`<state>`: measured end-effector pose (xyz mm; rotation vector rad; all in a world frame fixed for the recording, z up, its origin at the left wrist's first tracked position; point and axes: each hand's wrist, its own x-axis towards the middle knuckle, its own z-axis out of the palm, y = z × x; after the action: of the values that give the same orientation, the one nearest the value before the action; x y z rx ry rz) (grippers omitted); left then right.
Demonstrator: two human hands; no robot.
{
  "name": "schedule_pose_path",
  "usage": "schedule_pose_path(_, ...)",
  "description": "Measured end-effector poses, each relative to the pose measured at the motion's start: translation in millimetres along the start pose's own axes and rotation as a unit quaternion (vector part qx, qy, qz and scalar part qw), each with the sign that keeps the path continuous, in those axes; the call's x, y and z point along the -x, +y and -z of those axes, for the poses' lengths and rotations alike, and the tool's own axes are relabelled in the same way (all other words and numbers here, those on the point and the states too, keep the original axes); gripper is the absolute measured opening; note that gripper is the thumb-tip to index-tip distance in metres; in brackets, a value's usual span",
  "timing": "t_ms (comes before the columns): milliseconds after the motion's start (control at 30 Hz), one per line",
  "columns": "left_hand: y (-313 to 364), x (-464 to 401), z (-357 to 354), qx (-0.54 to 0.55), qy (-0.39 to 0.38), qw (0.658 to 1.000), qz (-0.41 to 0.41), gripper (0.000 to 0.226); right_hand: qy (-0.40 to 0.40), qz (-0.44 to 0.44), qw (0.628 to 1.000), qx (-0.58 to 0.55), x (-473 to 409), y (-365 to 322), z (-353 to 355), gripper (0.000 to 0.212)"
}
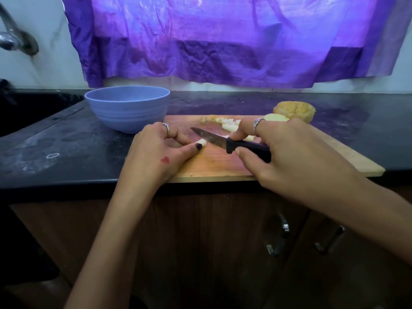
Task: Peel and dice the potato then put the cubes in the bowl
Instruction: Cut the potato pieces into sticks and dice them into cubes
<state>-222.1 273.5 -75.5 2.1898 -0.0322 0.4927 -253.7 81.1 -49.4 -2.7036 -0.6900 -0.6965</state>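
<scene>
L hand (156,150) is pinching a small potato bit (201,142) on the board (211,163). R hand (287,148) is gripping the knife (225,142), blade just beside the bit. Cubes (229,123) are lying behind; bowl (127,108) is sitting on the tabletop (55,141) w/ nothing showing inside.

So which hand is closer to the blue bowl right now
Left. The left hand rests on the board just in front of the blue bowl; the right hand, holding the knife, is farther to its right.

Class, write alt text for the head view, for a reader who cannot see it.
On a wooden cutting board, the right hand grips a black-handled knife beside a potato strip pinned by the left hand. Diced cubes lie behind; a blue bowl stands left.
</scene>
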Motion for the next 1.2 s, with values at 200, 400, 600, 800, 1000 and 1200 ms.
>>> schedule_pose_path(200,-4,-4,0,0.016,-0.014,1.0,-0.014,0.011,-0.048,0.006,0.999,-0.02,-12,-1,-4,0.023)
schedule_pose_path(400,-7,-4,-3,0.011,0.016,1.0,-0.013,0.02,-0.058,0.008,0.998,-0.009,-18,-3,-8,0.017)
schedule_pose_path(600,-2,0,-2,-0.013,0.021,1.0,0.002,0.019,-0.039,-0.013,0.998,0.041,-1,1,2,0.025)
schedule_pose_path(800,1,3,-1,-0.026,0.028,0.999,0.008,0.017,-0.009,-0.024,1.0,0.008,1,-9,-3,0.025)
schedule_pose_path(1000,0,2,0,-0.021,0.013,1.0,-0.008,0.016,-0.022,-0.034,0.997,-0.066,-6,-5,-1,0.013)
schedule_pose_path(1200,-2,-1,0,-0.009,0.005,1.0,-0.023,0.014,-0.037,-0.023,0.995,-0.095,-9,-1,-2,0.012)
